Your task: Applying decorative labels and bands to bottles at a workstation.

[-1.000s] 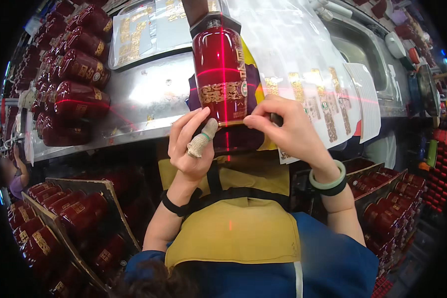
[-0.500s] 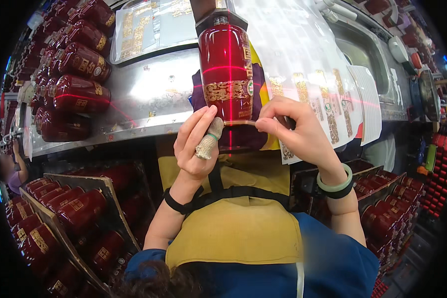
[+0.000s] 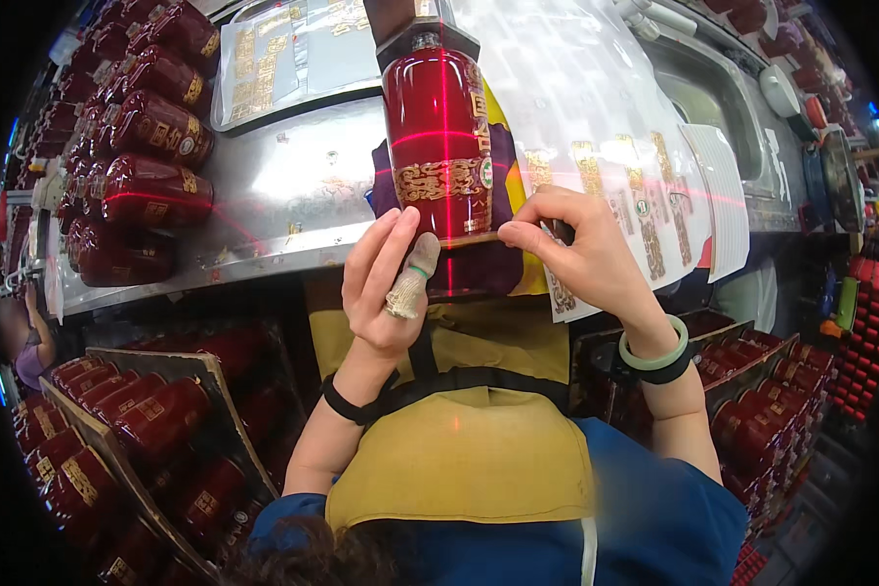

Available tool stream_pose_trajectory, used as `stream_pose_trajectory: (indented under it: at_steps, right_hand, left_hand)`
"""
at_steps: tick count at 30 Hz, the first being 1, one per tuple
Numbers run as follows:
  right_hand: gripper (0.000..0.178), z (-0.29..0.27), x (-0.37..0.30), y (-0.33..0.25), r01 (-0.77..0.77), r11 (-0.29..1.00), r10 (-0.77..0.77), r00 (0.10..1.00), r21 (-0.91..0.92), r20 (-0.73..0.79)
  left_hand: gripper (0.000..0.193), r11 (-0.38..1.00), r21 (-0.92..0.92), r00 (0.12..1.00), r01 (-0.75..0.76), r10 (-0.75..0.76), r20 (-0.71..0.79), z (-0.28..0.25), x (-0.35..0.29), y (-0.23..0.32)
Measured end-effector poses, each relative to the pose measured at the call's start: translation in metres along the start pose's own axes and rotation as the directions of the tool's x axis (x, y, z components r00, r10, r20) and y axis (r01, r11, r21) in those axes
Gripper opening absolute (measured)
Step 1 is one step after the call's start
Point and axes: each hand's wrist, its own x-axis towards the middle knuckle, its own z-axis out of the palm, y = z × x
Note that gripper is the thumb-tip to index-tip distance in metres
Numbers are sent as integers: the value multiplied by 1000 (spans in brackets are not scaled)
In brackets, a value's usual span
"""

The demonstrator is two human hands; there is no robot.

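A glossy dark red bottle with gold decoration lies with its base toward me and its neck in a dark holder. Beneath it is a purple cloth. A thin gold-brown strip runs along the base edge. My left hand is at the base's left corner, fingers stretched out, with a covered thumb against the strip's left end. Thumb and forefinger of my right hand are pinched at the strip's right end. Whether the strip sticks to the bottle there is hard to make out.
Similar bottles are stacked at the left of the metal table. White sheets of gold decals cover the right side, before a sink. A decal tray lies at the back. Wooden crates of bottles flank me below.
My right hand has shifted slightly left and up, bringing its end of the strip closer to the bottle's base. The bottle and my left hand have barely moved.
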Motion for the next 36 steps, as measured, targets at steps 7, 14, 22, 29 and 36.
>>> stream_pose_trajectory:
  at_steps: [7, 14, 22, 29, 36]
  right_hand:
    - [23, 3, 2, 6, 10, 1000, -9, 1000, 4, -7]
    - [22, 6, 2, 6, 41, 999, -41, 998, 12, -39]
    - [23, 0, -1, -1, 22, 1000, -22, 1000, 2, -5]
    - [23, 2, 0, 7, 26, 1000, -26, 1000, -12, -18]
    - [20, 2, -7, -12, 99, 995, -98, 994, 11, -36]
  left_hand:
    - [32, 987, 144, 996, -77, 82, -29, 6, 6, 9]
    - [23, 999, -31, 1000, 9, -9, 18, 1, 11, 1]
    - [34, 1000, -10, 1000, 21, -21, 5, -1, 1, 1]
    - [48, 996, 87, 999, -12, 15, -30, 7, 4, 12]
    - [46, 945, -269, 978, 184, -202, -44, 9, -1, 3]
